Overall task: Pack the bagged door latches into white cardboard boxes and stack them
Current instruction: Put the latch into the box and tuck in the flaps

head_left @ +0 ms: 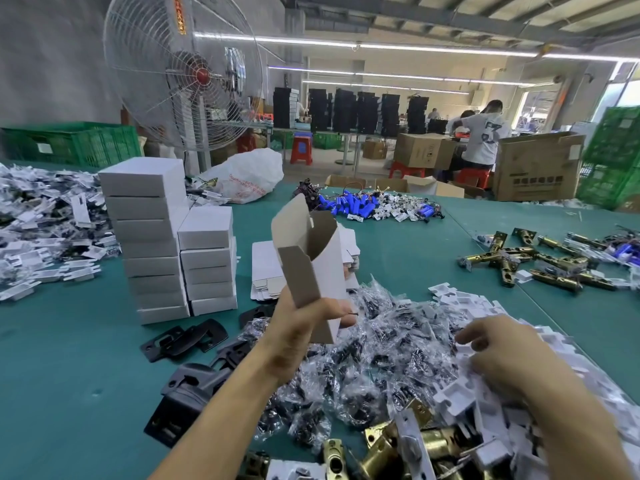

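A: Left hand?
B: Grips an open box low down, holds it up tilted, flap up, over the bag pile.
A: Right hand?
B: Down on the white inserts right of the bags, fingers curled. Can't tell if it holds anything.
A: Closed boxes?
B: Tall stack and short stack, touching, on the table at left. Flat blanks just right of them. Brass latches far right.

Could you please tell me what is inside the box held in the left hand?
Through the open top of the box only brown cardboard walls show, nothing sticking out. Its lower part is hidden by its own sides and the left hand gripping it.
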A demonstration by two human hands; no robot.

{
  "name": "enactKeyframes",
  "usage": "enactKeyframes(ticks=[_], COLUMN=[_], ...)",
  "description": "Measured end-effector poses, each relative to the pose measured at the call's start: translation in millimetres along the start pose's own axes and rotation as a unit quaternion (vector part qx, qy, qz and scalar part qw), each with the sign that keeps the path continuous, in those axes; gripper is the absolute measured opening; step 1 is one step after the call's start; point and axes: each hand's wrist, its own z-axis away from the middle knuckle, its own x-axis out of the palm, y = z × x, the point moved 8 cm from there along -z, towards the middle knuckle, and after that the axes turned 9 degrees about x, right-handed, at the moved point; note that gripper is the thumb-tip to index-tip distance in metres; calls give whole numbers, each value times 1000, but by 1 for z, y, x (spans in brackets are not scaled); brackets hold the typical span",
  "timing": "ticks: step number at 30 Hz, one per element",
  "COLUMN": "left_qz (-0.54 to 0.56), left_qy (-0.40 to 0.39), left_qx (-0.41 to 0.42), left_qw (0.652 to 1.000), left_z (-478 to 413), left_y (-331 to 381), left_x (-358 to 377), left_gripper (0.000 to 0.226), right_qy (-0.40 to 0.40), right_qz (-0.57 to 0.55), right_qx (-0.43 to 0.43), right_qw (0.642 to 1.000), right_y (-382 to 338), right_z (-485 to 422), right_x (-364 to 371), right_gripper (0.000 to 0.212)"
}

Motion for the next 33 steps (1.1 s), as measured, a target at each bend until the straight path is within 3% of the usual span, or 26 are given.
enactKeyframes(ticks=[3, 5, 8, 13, 17, 19, 23, 33], left_qz=[-27, -39, -44, -25, -82, -105, -108, -99], left_qy=[-9, -13, -29, -44, -40, -49, -64, -108], left_qx=[16, 15, 20, -9, -26, -30, -48, -41], left_qw=[999, 999, 998, 999, 995, 993, 991, 988], left_z=[1, 1, 1, 5, 9, 10, 11, 11], left_y=[4, 5, 3, 0, -3, -2, -2, -3], left_x=[2, 3, 6, 10, 10, 12, 16, 22], left_gripper=[52, 69, 82, 62, 70, 73, 74, 61], right_qy=[44, 102, 161, 183, 169, 167, 190, 178], right_qz=[-52, -104, -199, -365, -467, -485, -492, -389], right_qx=[-6, -25, -100, -262, -360, -387, -388, -421], right_qw=[998, 989, 961, 874, 790, 766, 755, 800], right_y=[-4, -9, -22, -52, -71, -77, -73, -83], right_z=[2, 6, 19, 59, 93, 102, 106, 105], right_x=[-5, -17, -37, -67, -80, -82, -89, -81], right_gripper=[42, 42, 34, 30, 28, 24, 27, 17])
